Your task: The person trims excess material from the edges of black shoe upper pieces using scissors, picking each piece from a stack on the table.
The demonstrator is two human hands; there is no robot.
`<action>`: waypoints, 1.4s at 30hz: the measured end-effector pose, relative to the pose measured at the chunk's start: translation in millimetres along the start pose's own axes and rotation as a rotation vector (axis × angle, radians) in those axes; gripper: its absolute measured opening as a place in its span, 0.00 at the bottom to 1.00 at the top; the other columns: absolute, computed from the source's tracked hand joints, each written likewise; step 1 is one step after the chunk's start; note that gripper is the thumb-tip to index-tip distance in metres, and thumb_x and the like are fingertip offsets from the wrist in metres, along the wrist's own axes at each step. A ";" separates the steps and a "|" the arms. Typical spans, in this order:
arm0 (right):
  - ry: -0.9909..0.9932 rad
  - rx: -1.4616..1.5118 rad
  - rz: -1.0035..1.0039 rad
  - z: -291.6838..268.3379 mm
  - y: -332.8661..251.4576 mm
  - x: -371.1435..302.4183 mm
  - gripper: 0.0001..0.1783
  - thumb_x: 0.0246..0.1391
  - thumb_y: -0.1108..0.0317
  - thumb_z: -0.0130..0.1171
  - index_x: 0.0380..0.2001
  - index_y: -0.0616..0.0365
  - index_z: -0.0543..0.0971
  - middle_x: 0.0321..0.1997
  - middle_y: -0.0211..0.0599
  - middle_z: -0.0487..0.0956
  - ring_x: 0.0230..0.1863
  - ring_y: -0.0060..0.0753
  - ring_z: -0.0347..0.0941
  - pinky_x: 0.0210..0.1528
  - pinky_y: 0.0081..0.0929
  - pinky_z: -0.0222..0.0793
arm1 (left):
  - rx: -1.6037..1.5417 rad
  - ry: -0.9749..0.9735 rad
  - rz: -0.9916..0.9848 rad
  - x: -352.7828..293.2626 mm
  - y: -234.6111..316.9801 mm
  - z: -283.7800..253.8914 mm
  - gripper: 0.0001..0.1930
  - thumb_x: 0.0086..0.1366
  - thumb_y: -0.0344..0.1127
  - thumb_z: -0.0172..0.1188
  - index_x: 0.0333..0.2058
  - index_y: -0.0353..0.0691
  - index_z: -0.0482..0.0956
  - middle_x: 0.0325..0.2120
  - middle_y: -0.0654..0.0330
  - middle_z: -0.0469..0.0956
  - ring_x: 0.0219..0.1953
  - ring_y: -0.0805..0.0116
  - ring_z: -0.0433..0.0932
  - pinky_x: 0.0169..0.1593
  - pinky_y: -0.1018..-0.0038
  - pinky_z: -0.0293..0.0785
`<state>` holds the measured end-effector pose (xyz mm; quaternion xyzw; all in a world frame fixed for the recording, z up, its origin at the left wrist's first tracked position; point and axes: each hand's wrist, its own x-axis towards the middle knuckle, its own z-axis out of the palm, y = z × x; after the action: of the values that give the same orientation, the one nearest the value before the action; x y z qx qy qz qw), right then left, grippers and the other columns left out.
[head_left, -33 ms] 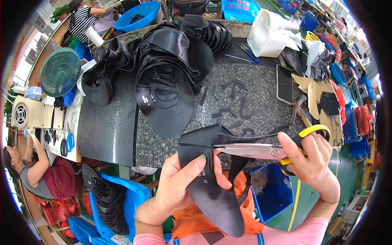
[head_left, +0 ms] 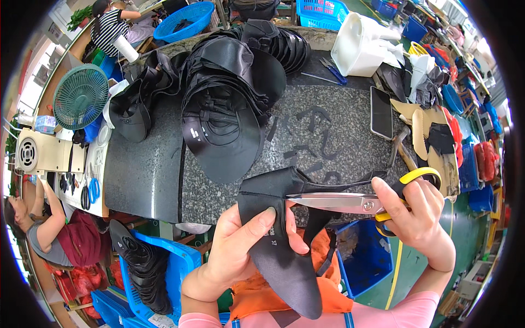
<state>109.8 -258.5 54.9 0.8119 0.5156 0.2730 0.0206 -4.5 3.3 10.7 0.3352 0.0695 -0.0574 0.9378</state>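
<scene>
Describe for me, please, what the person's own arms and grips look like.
Both arms emerge from pink sleeves and are bare from there down; the left grip and right grip are gloveless, with no ring, watch or bracelet visible.

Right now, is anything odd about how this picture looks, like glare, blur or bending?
In the head view, the worktable's far edge bows and black fills the corners; in the same view, a pale sheen streaks the dark panel at left, brightness washes out part of the left rim, and the scissors and black shoe piece look fairly sharp.
</scene>
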 end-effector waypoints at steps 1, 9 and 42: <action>-0.001 -0.001 0.001 -0.7 0.5 0.0 0.27 0.41 0.61 0.67 0.51 0.46 0.82 0.21 0.25 0.54 0.18 0.24 0.58 0.19 0.23 0.55 | 0.007 -0.005 0.001 0.3 0.1 -0.2 0.13 0.71 0.34 0.51 0.46 0.28 0.71 0.35 0.48 0.78 0.36 0.53 0.83 0.42 0.61 0.82; -0.079 0.142 0.012 0.7 7.4 -1.6 0.32 0.35 0.60 0.68 0.51 0.49 0.81 0.22 0.26 0.56 0.19 0.25 0.59 0.20 0.25 0.55 | 0.078 -0.014 0.005 1.7 -0.9 1.8 0.12 0.72 0.34 0.51 0.43 0.29 0.73 0.30 0.47 0.81 0.35 0.58 0.82 0.42 0.66 0.80; 0.032 0.031 0.006 5.3 0.6 0.7 0.29 0.38 0.60 0.68 0.50 0.46 0.82 0.22 0.24 0.55 0.19 0.24 0.59 0.19 0.25 0.54 | 0.130 0.015 -0.009 0.5 -2.6 3.0 0.12 0.72 0.33 0.51 0.43 0.28 0.73 0.33 0.51 0.79 0.37 0.58 0.83 0.42 0.65 0.82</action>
<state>112.9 -256.9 50.8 0.8093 0.5175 0.2779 -0.0010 -4.1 -0.7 11.3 0.3953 0.0742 -0.0637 0.9133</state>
